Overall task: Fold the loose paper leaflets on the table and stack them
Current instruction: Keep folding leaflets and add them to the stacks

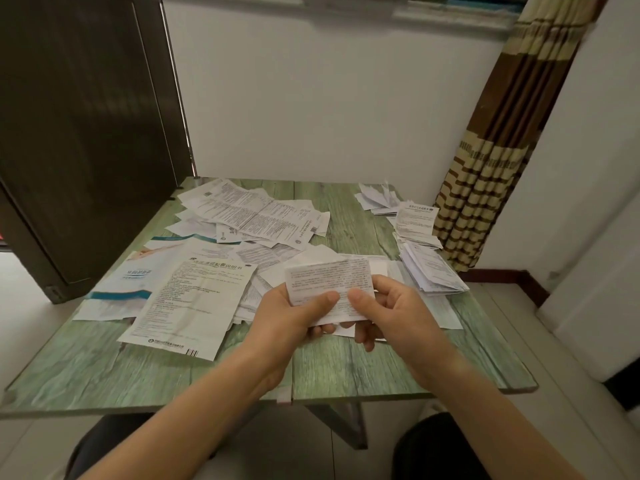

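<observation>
Green wood-grain table (104, 368) is strewn at left and centre with unfolded leaflets (194, 299); folded stacks (433, 271) are gathered far right. One small leaflet (329, 278) is pinched above the near centre by left hand (291, 320) and right hand (398, 313). Much seems left.

Print on the held leaflet (329, 277) is too small to read. Its lower edge is hidden behind the thumbs of the left grip (294, 317) and right grip (391, 313), and most fingers of both are covered by the sheet. Both forearms are cut off at the picture's bottom edge. The loose leaflets (249, 216) toward the tabletop's (138, 368) far-left corner overlap, so the lower sheets are covered and cannot be counted. In the folded stack (433, 271) at the right edge, the piece count is indistinct.
</observation>
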### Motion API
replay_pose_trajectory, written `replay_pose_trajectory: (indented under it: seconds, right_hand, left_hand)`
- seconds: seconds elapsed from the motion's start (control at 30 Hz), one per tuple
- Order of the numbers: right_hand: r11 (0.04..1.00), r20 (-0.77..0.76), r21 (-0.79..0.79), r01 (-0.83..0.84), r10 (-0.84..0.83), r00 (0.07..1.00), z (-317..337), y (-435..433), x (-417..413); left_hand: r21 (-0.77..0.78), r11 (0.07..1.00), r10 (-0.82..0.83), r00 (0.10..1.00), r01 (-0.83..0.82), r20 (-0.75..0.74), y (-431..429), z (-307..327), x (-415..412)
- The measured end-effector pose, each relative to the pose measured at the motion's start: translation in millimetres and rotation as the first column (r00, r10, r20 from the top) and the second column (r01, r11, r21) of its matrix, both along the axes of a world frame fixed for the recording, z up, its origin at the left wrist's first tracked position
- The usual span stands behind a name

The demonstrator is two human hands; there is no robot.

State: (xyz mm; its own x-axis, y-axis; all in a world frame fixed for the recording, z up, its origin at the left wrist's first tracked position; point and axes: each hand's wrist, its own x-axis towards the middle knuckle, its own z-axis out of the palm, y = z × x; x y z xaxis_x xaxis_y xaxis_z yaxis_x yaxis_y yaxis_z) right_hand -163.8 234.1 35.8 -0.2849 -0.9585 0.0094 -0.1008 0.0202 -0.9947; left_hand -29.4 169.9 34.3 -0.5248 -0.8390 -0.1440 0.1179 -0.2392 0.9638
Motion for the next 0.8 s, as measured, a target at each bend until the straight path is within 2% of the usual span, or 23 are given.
replay_pose_trajectory:
  seconds: [0.17,0.27,0.33,0.43,0.53,0.67,0.8]
  right_hand:
    - [0.999,0.041,0.028,0.045,-0.046,0.998,0.2,1.7,-3.4]
    - [0.998,0.052,0.04,0.051,-0.053,0.997,6.8,-0.2,-10.8]
    - [0.998,-0.028,0.067,0.019,-0.017,0.999,14.9,-1.7,-13.3]
    - [0.991,-0.157,0.108,-0.073,0.09,0.984,22.8,-2.8,-14.7]
    - [0.986,-0.199,0.122,-0.113,0.136,0.97,21.1,-2.6,-15.0]
    - [0.991,-0.214,0.116,-0.06,0.084,0.973,9.0,-0.5,-6.7]
    - [0.997,-0.21,0.071,-0.027,0.041,0.977,5.6,-2.4,-3.4]
  left_hand:
    - [-0.096,0.995,0.001,1.0,0.0,0.008,2.6,-0.2,-0.9]
    - [-0.211,0.975,-0.048,0.995,0.066,0.093,5.8,-2.1,-0.7]
    - [-0.254,0.958,-0.097,0.984,0.134,0.152,8.6,-3.8,-0.2]
    - [-0.259,0.948,-0.145,0.974,0.187,0.174,8.7,-5.3,3.5]
    - [-0.251,0.936,-0.194,0.955,0.249,0.224,7.0,-8.4,11.2]
    - [-0.194,0.92,-0.28,0.917,0.341,0.286,6.6,-17.1,17.6]
    - [-0.288,0.9,-0.235,0.921,0.326,0.31,0.6,-10.0,21.6]
